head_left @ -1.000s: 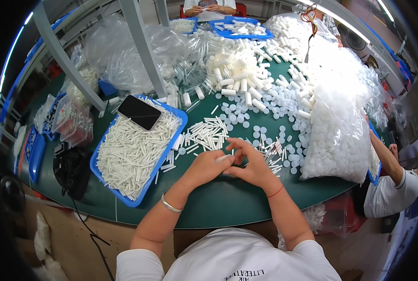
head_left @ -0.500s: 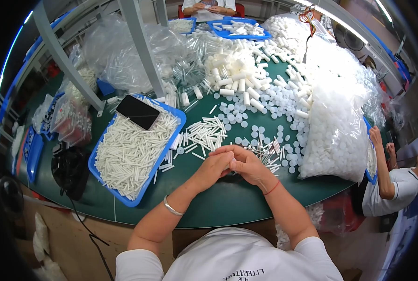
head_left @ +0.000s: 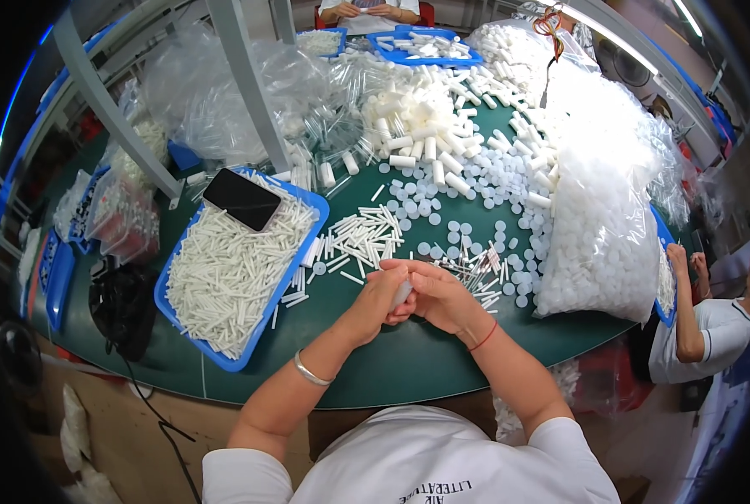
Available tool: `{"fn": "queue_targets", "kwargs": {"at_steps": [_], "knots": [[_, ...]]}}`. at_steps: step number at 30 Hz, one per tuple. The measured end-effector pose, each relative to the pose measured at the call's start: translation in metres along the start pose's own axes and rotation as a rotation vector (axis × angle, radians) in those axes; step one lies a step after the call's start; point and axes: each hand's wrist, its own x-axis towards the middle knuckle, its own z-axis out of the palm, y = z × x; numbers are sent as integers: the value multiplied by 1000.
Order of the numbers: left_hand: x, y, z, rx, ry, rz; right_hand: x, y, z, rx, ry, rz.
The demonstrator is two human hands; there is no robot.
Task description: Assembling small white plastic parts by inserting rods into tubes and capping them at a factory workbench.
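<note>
Over the near middle of the green table, my left hand (head_left: 370, 311) and my right hand (head_left: 444, 301) are brought together, fingers curled. Between them shows part of a whitish translucent piece (head_left: 403, 294); the fingers cover the rest, so its full shape is hidden. Just beyond my hands lies a loose heap of thin white sticks (head_left: 365, 235). Close to my right hand are small metal-and-white rods (head_left: 476, 270) and several round translucent caps (head_left: 455, 238).
A blue tray (head_left: 166, 309) of white sticks bears a black phone (head_left: 241, 200) at left. Thick white cylinders (head_left: 409, 122) pile up farther back. A bulging clear bag (head_left: 593, 244) stands at right. Grey posts (head_left: 245, 84) rise at left. Co-workers sit at the far side and right.
My hands have parted slightly at the top, and the whitish piece between them has come into view. The whole scene has shifted a little left.
</note>
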Motion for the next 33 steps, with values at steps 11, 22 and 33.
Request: {"fn": "queue_targets", "kwargs": {"at_steps": [11,22,33], "knots": [[7,5,-5,-213,-96,-74,1,-1,1,-176,102,-112],[-6,-21,13,-324,-149,-173,-49,-3,46,-1497,219,-577],[-15,-1,1,1495,414,708,-266,61,-2,-1206,880,-288]]}}
